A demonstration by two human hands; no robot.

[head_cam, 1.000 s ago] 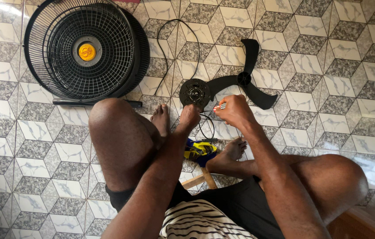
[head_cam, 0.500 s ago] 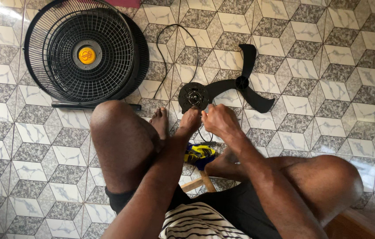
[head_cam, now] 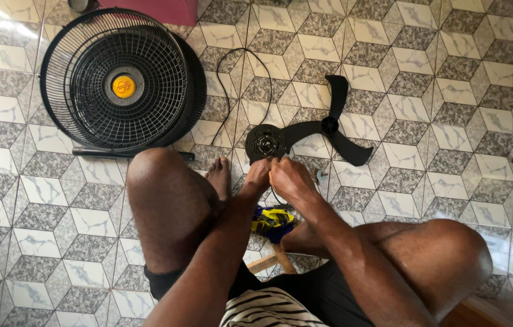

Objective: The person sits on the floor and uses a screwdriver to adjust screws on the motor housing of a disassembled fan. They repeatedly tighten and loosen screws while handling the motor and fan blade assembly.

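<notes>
On the far left the two round fan grilles (head_cam: 120, 85) lie on the tiled floor (head_cam: 450, 97), one on top of the other, with a yellow disc in the middle. A thin dark rod (head_cam: 129, 154) rests on the tiles just below them. Next to the right a black cable (head_cam: 227, 91) runs in a loop down toward the person's raised knee and bare foot (head_cam: 219, 177).

In the middle, the left hand (head_cam: 258, 175) and the right hand (head_cam: 290, 178) come together, touching each other, at the lower edge of the round black motor unit (head_cam: 265, 143). The fingers of both hands are curled closed, as if they pinch something small there, perhaps a wire, but what they hold is too small to tell. The motor unit lies flat on the floor, just in front of the foot.

I judge the step in hand is fine work at the motor. The next move calls for a firm pinch and a steady motor.

To the right the black three-blade propeller (head_cam: 332, 127) lies just beside the motor. Under the wrists a yellow and blue tool (head_cam: 271, 219) lies on the floor.
</notes>
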